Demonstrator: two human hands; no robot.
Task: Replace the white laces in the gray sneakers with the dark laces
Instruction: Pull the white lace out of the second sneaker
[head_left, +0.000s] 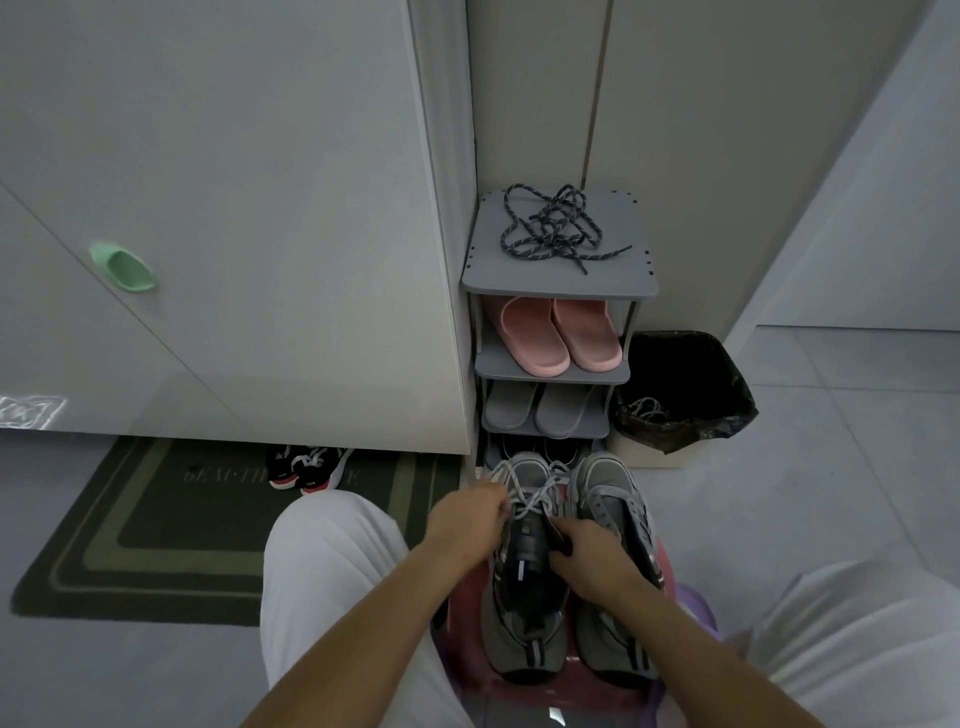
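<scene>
Two gray sneakers stand side by side on a pink stool between my knees. The left sneaker still carries a white lace across its upper eyelets. The right sneaker shows no lace. My left hand pinches the white lace at the left sneaker's left side. My right hand grips the left sneaker's tongue and right edge. The dark laces lie in a tangled heap on top of the gray shoe rack.
The rack holds pink slippers and gray slippers on lower shelves. A bin with a black bag right of it contains a white lace. A white cabinet stands left, with a dark doormat and black-red shoes below.
</scene>
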